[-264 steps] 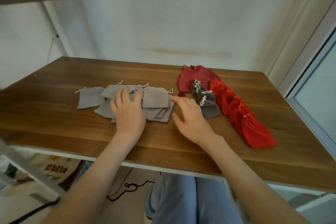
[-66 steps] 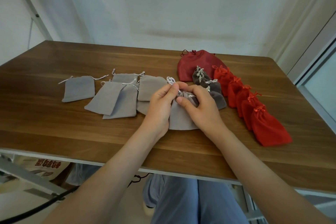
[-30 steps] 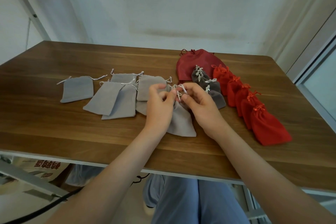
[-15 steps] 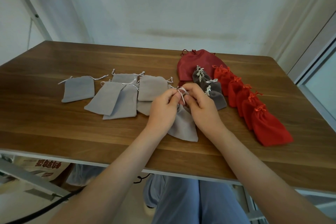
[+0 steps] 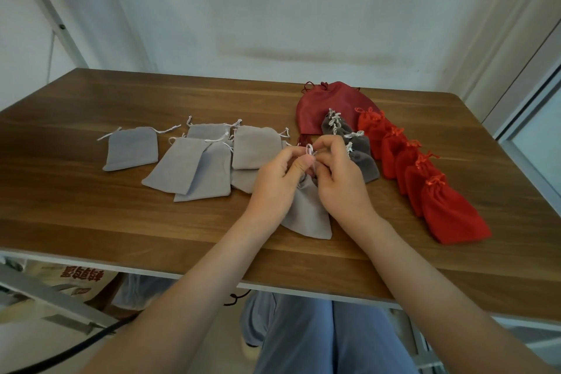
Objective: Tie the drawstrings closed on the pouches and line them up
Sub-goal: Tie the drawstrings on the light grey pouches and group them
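Left part of the table (image 5: 91,215): untied grey pouches (image 5: 194,167) lie flat and overlapping with their cords loose, one set apart at the far left. Centre: the left hand (image 5: 274,182) has its fingers curled and pinches the white drawstring (image 5: 309,150) between thumb and forefinger. The grey pouch in work (image 5: 309,212) lies on the table under both hands, neck gathered, body fanning toward the near edge. The right hand (image 5: 341,179), fingers also curled, pinches the cord from the other side, with the knuckles of the two hands touching. A small loop stands up between the thumbs, so the knot looks half-formed. To do it well: keep the neck bunched tight and pull the ends apart level so the knot seats at the neck. The pinch should hold until the knot is snug, because thin cord likely slips. Right: a short row of tied grey pouches (image 5: 355,146), a large dark red pouch (image 5: 328,103) behind it, and a row of red pouches (image 5: 425,179) farthest right. The finished pouch probably belongs at the near end of the grey row, neck pointing the same way.
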`<action>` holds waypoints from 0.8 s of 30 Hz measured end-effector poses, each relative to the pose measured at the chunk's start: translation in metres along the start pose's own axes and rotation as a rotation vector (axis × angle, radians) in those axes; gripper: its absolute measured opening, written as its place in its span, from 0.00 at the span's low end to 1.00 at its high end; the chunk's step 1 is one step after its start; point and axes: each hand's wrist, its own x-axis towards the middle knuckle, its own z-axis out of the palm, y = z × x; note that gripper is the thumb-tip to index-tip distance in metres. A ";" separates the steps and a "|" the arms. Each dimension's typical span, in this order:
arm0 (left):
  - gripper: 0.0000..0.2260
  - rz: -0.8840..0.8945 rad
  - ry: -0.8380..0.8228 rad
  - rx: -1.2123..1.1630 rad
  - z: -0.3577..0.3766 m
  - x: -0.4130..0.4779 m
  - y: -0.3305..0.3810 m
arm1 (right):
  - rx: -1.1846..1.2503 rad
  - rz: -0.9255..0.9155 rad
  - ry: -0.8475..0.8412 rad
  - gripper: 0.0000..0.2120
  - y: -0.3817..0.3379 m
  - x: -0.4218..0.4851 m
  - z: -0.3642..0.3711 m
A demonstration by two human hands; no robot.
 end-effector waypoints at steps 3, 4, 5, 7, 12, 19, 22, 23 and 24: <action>0.04 -0.016 0.030 0.007 0.001 0.000 0.001 | 0.019 0.016 -0.008 0.08 -0.002 -0.002 -0.001; 0.03 -0.017 0.043 -0.003 0.001 0.000 0.001 | 0.018 0.019 -0.011 0.07 -0.003 -0.003 -0.001; 0.02 -0.018 0.056 -0.010 0.001 0.001 0.000 | 0.015 0.019 -0.015 0.06 -0.004 -0.004 -0.001; 0.02 -0.017 0.077 -0.001 0.002 0.001 -0.003 | 0.014 0.023 -0.028 0.06 -0.004 -0.003 -0.001; 0.06 0.030 0.124 0.068 0.002 0.003 -0.004 | 0.014 0.026 -0.025 0.07 -0.004 -0.002 0.000; 0.05 0.023 0.169 0.127 0.004 0.002 0.002 | -0.003 0.036 0.058 0.04 -0.003 -0.002 0.001; 0.04 0.085 0.118 0.140 0.005 -0.001 0.007 | 0.166 0.130 0.060 0.04 -0.004 0.000 0.000; 0.04 0.103 0.108 0.147 0.004 -0.002 0.007 | 0.249 0.167 0.042 0.06 -0.004 0.000 0.000; 0.04 0.117 0.104 0.155 0.004 -0.002 0.006 | 0.316 0.197 0.011 0.09 -0.005 0.000 -0.001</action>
